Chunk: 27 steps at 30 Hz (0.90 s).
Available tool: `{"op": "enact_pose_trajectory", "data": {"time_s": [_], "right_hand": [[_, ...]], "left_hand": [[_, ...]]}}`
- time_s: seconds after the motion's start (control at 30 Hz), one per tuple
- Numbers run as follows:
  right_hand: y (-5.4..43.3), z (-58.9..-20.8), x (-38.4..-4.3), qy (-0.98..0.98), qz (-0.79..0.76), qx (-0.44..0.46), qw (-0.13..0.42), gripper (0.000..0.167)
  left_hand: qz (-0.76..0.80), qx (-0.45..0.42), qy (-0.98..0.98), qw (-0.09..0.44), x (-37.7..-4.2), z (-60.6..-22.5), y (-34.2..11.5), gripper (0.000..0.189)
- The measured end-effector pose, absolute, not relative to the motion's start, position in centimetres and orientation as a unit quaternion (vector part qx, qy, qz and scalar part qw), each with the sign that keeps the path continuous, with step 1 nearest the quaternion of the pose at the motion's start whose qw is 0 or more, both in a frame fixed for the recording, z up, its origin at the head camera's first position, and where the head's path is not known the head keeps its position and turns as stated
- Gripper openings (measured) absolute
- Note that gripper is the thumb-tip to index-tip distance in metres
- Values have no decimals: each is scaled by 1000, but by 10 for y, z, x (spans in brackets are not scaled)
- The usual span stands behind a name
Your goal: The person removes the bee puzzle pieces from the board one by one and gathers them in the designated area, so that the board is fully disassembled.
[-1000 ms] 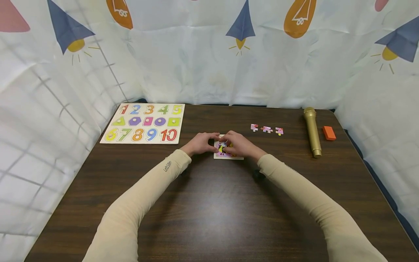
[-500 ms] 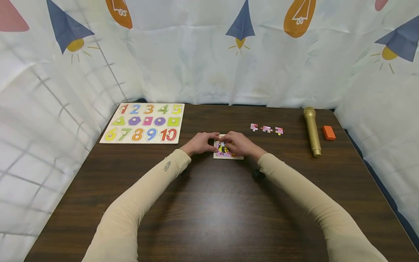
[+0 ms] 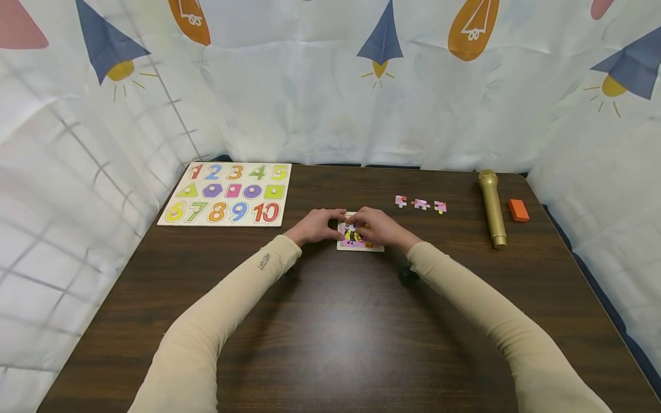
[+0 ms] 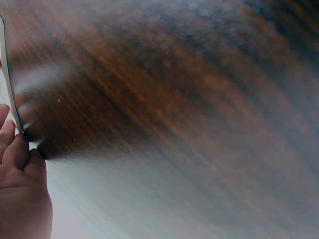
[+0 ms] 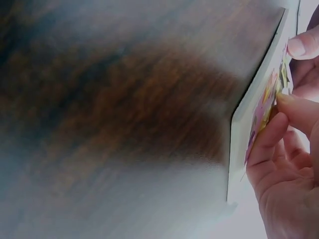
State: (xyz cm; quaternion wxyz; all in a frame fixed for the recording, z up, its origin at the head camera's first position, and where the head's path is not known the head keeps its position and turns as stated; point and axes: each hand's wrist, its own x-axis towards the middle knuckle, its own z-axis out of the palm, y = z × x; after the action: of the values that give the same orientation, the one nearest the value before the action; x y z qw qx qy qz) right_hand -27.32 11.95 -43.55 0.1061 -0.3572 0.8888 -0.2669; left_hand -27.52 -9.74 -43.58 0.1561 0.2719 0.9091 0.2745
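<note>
A small jigsaw board with a pale frame and a pink and yellow picture lies flat on the table between both hands. My left hand holds its left edge, the thumb resting on its face; in the left wrist view the left hand shows only at the lower left corner. Over the picture, my right hand has its fingers bent. The right wrist view shows the right hand with thumb and index finger together at a puzzle piece on the board; the fingers hide most of the piece.
Three loose pink puzzle pieces lie behind and right of the board. A number and shape board lies at the back left. Toward the right edge are a gold microphone and an orange block. A patterned curtain encloses the table.
My right thumb and fingers have shifted slightly on the board, showing more of the yellow and black picture. The left hand, the board and the loose pieces stay put.
</note>
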Motion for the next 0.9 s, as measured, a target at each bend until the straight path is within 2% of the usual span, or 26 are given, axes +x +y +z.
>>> {"op": "enact_pose_trajectory", "data": {"time_s": [0.47,0.9], "right_hand": [[117,-437,-274,887,-268,-365,92,27],[113,-435,-271,901,-272,-317,120,32]], "left_hand": [[268,279,910,149,-276,-435,-98,50],[276,274,908,158,-274,-434,-97,50]]}}
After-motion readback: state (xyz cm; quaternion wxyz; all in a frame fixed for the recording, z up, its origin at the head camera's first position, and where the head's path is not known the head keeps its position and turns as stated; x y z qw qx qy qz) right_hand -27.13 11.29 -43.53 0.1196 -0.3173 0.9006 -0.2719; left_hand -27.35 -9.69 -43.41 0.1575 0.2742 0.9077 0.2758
